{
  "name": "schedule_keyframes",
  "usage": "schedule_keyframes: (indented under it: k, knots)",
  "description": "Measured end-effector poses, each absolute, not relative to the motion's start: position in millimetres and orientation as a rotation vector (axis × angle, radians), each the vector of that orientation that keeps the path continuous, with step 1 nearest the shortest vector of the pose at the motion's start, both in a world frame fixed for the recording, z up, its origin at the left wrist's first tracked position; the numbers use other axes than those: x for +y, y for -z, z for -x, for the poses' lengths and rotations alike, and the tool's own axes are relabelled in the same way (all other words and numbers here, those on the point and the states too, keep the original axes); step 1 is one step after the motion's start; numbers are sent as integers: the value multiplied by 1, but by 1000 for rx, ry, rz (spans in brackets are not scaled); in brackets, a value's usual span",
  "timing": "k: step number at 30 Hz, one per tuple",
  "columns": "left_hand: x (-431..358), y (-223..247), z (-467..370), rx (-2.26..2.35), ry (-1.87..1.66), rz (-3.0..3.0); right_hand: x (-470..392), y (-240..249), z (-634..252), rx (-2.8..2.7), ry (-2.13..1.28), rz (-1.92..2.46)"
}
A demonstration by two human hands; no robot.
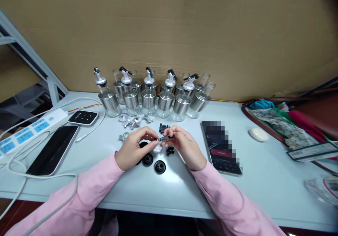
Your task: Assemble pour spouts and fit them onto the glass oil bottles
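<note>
My left hand [135, 148] is closed, with its thumb and fingers pinching a silver-grey pourer spout [157, 148] over the table. Close against it, my right hand [188, 147] grips a small black lever [167, 137], whose left end meets the top of the spout. Fingertips partly hide where the two pieces touch. Below my hands lie black ribbed stoppers [160, 167]. Small black caps [170, 151] sit beside my right fingers, and more black levers [164, 127] lie just beyond. Several loose silver spouts [135, 120] are spread behind my left hand.
Glass bottles with steel bands [166, 102] stand along the back, several topped with pourers. A phone [52, 151], a white device [83, 118], a power strip [34, 128] and cables are at left. To the right are another dark phone [219, 148], a white oval object [258, 134] and a bag [303, 120].
</note>
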State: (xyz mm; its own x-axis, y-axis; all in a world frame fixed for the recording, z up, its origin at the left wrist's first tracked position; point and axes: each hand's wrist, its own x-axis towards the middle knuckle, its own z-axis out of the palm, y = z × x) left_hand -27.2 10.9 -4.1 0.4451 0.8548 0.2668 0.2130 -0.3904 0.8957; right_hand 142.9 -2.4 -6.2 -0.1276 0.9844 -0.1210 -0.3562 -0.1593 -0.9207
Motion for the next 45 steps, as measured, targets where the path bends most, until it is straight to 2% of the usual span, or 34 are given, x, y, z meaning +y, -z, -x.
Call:
schedule_keyframes:
  k: [27, 36, 45]
  knots:
    - [10, 5, 26, 794, -988, -1838, -6, 15, -140, -1437, -1357, 1122]
    - [13, 6, 25, 953, -980, -1788, -4, 14, -139, -1267, -1482, 1112]
    - [14, 7, 26, 959, -1014, -1706, -2, 15, -141, -1342, -1426, 1183]
